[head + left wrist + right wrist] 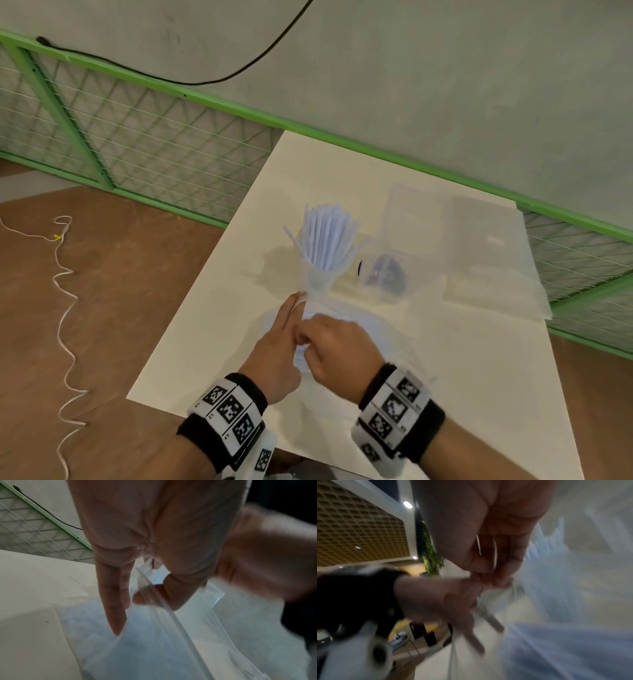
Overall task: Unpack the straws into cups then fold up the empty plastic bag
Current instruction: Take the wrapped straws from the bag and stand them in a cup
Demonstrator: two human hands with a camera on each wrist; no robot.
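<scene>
A clear cup [320, 279] stands upright mid-table, packed with several pale straws [327, 236]. Just in front of it a clear plastic bag [145, 649] lies on the white table [205, 335], with more straws showing through it. Both hands meet at the bag's mouth. My left hand [277, 346] pinches the bag's stiff top edge between thumb and finger, its other fingers [113, 608] straight and pointing down. My right hand [332, 342] has curled fingers [488, 577] that pinch the opposite edge. The wrist views are blurred.
A second clear cup [383, 274] sits right of the full one, something dark bluish showing through it. Flat clear plastic sheets [486, 246] lie at the table's far right. A green mesh fence [137, 137] runs behind, and a white cord [61, 308] trails over the brown floor.
</scene>
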